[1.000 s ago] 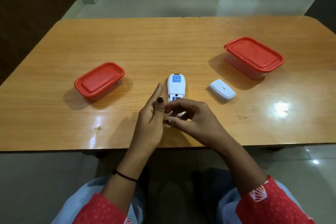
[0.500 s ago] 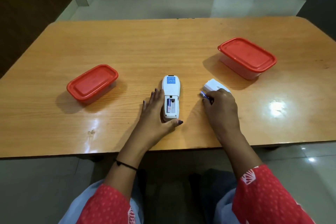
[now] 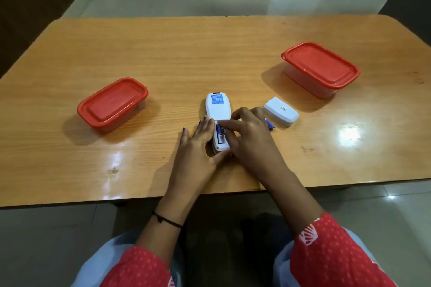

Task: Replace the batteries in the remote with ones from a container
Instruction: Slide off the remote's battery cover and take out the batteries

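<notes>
The white remote (image 3: 218,107) lies face down in the middle of the table, its battery compartment uncovered. One blue-and-white battery (image 3: 220,136) sits inside it. My left hand (image 3: 198,149) rests along the remote's left side with the thumb hooked around its near end. My right hand (image 3: 249,140) is curled over the compartment, index fingertip and thumb on that battery. A second blue battery (image 3: 270,125) lies loose on the table, just right of my right hand. The white battery cover (image 3: 281,112) lies beside it.
Two clear containers with shut red lids stand on the wooden table (image 3: 233,53): one on the left (image 3: 113,103), one at the far right (image 3: 320,67). The table's near edge runs just below my wrists. Tiled floor lies beyond.
My right hand left a battery beside the cover and came back to the remote's open compartment. My left hand stayed on the remote. The camera tilted slightly.
</notes>
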A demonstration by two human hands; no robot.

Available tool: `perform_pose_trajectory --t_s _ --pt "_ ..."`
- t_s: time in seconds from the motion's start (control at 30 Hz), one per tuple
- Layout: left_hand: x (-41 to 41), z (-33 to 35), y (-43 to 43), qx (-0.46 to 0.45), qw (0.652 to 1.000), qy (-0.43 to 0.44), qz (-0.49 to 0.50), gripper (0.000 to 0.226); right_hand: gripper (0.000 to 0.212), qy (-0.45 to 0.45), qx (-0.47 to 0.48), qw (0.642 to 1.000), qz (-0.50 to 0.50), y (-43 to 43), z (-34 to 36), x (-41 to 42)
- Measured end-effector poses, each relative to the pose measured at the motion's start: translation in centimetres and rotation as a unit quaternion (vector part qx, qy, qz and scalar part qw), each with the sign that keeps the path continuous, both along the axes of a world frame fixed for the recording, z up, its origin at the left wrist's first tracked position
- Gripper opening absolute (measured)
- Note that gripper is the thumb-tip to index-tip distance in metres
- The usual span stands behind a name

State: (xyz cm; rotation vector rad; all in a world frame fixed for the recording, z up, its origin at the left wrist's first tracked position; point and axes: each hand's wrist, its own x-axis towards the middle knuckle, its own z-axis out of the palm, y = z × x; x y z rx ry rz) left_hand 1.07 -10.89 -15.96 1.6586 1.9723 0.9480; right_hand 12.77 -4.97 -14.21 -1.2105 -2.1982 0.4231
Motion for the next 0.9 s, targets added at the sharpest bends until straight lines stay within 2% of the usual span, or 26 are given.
perform_pose_trajectory --t_s 0.13,0.27,0.43,0.53,0.67,0.83,0.9 --pt "-0.2 -0.4 0.1 0.002 1.0 -0.014 0.011 0.073 0.016 -0.011 0.02 1.0 0.012 -0.1 0.4 -0.6" --pt "-0.2 -0.1 0.1 0.012 1.0 -0.017 0.0 0.07 0.016 -0.055 0.025 0.998 0.0 0.1 0.2 -1.9" --pt "-0.1 0.0 0.2 0.004 1.0 -0.009 0.01 0.071 0.022 -0.104 -0.05 0.993 0.002 0.5 0.1 -2.7" --pt "0.0 0.6 0.2 0.002 1.0 0.005 0.006 0.066 0.022 -0.063 -0.031 0.997 0.016 -0.2 1.1 -3.3" --pt "-0.2 0.1 0.1 -0.002 1.0 0.024 0.006 0.062 0.019 -0.069 -0.047 0.996 0.026 -1.1 1.5 -2.8" --pt "-0.2 0.3 -0.1 0.015 1.0 -0.009 -0.002 0.066 0.005 0.008 -0.093 0.994 0.057 -1.2 0.7 -1.0" --pt "-0.2 0.1 -0.2 0.02 1.0 -0.003 0.002 0.065 0.011 0.071 -0.121 0.989 0.047 -1.5 0.6 -0.9"
